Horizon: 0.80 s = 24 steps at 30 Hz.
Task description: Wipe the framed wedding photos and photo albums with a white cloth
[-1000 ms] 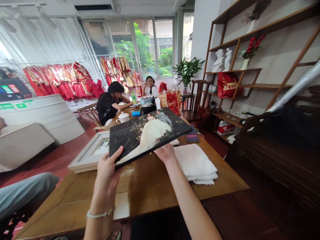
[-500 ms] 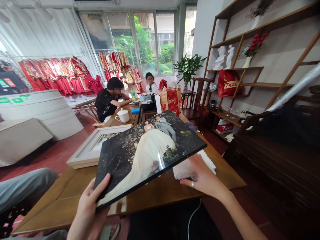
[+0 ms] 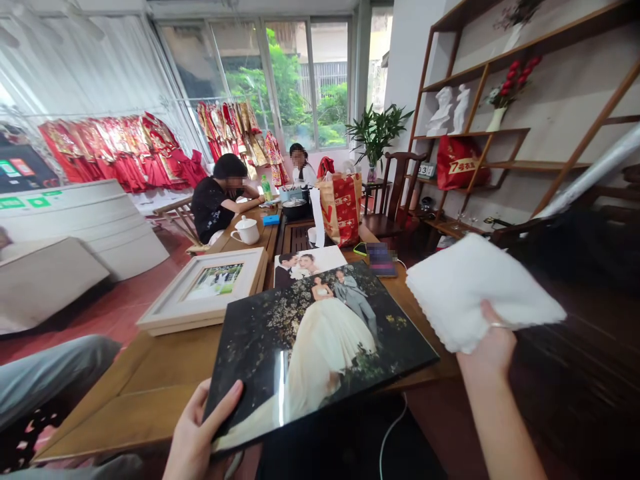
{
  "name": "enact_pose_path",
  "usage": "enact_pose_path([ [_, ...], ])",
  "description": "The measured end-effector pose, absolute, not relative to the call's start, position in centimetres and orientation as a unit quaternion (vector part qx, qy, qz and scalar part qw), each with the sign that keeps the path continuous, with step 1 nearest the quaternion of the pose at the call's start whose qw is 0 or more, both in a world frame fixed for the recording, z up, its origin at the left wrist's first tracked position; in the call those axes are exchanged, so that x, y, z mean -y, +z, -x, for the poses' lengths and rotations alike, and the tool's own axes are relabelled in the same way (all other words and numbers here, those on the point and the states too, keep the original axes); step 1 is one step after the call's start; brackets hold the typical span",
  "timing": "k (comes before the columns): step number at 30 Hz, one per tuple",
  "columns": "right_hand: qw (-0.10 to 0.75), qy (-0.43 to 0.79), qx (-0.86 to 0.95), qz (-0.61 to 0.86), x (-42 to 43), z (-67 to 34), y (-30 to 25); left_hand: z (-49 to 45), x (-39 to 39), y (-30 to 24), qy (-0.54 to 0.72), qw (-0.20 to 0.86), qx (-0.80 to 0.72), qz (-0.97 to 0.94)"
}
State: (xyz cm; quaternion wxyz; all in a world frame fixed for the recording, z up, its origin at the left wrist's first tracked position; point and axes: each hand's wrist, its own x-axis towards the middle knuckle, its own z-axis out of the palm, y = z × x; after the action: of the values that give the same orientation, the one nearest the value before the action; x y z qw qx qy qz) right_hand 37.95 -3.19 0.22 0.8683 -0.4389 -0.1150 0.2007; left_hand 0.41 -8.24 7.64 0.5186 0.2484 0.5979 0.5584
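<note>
My left hand (image 3: 207,420) grips the lower left corner of a glossy wedding photo panel (image 3: 320,340), thumb on its face. The panel tilts toward me above the near edge of the wooden table. Out to the right, my right hand (image 3: 487,350) is closed on a folded white cloth (image 3: 475,287), raised beside the panel and apart from it. Behind the panel lies another wedding photo (image 3: 325,259), partly covered by it. A white picture frame (image 3: 205,290) rests on the table at the left.
On the wooden table (image 3: 130,380) stand a white lidded mug (image 3: 246,231), a red and tan paper bag (image 3: 343,210) and a phone (image 3: 381,259). Two people sit at the far end. Wooden shelves (image 3: 480,73) rise at the right; a white cable hangs below the table edge.
My right hand has lifted the white cloth off the table, up and to the right. The panel has moved down and slightly right in my left hand, uncovering more of the photo behind.
</note>
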Motion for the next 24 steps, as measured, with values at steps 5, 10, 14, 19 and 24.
enact_pose_path([
  [5, 0.840, 0.399, 0.082, 0.358, 5.5, -39.3, 1.9, -1.6, 8.2, 6.6, 0.546, 0.548, -0.579, -0.256],
  [10, 0.752, 0.469, 0.184, 0.425, 4.7, -36.8, 0.5, -2.7, 7.4, 5.4, 0.554, 0.554, -0.562, -0.267],
  [14, 0.716, 0.494, 0.241, 0.431, 2.8, -35.2, 0.0, -3.0, 6.9, 4.5, 0.554, 0.553, -0.560, -0.270],
  [19, 0.700, 0.520, 0.233, 0.431, 1.7, -33.8, 0.3, -3.1, 6.3, 3.6, 0.557, 0.536, -0.569, -0.280],
  [24, 0.671, 0.578, 0.181, 0.427, 1.0, -32.8, 0.4, -3.1, 5.9, 3.3, 0.549, 0.531, -0.579, -0.284],
])
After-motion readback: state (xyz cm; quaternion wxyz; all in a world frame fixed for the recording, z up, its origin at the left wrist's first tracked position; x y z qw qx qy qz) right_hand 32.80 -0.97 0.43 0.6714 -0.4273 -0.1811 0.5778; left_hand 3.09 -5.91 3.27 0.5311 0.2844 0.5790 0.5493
